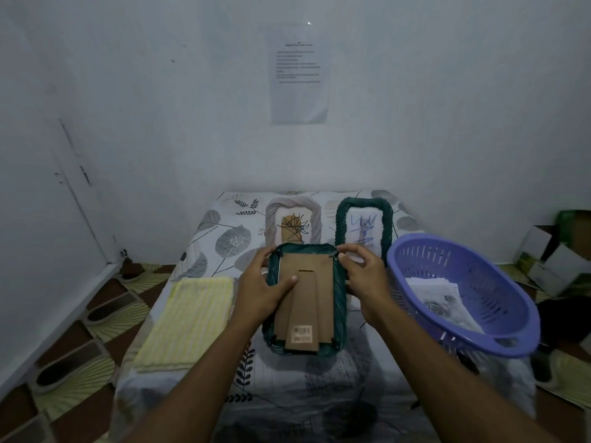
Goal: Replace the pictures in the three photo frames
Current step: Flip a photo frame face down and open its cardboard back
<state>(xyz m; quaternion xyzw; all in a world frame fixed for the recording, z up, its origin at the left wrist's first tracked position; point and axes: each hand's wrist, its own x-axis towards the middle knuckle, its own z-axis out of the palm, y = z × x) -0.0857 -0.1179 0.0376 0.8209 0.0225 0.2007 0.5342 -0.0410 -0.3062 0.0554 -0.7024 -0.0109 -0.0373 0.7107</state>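
Fingers (289, 280) of both hands grip the face-down ribbed green frame's (339, 302) cardboard back (321, 289).

I see three photo frames on leaf-print worktop. Nearest: dark green woven frame (339, 302), face down, brown cardboard backing (323, 282) up with folded stand and small label at near end, long axis running away from me. Behind it, left: pale grey-beige woven frame (271, 219), face up, picture with black line drawing on tan. Behind, right: second dark green frame (340, 219), face up, white picture with blue scribbles.
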